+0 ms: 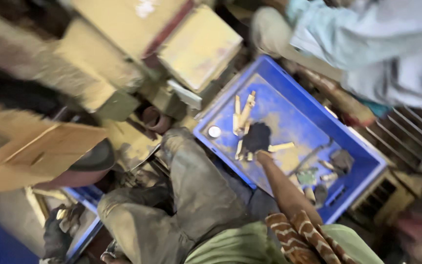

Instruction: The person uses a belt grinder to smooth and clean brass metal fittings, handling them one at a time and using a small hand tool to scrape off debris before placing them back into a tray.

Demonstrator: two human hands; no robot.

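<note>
Right now our right hand [256, 138], in a dark glove, is down in the blue crate [357, 146] on a pile of pale wooden pieces [242, 115]; blur hides whether the fingers are closed on any. Left hand [59, 230], also gloved, sits low by another blue bin [86, 195], grip unclear. We'd pick one piece cleanly, not rake the pile. Crate floor is dusty, with scraps. Cramped shop; yellowish machine [123, 58] ahead, a co-worker's sleeve [367, 44] top right.

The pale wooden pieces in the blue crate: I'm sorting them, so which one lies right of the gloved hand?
The short piece lying crosswise, just right of the dark-gloved right hand; the others cluster upright above and below it.
</note>
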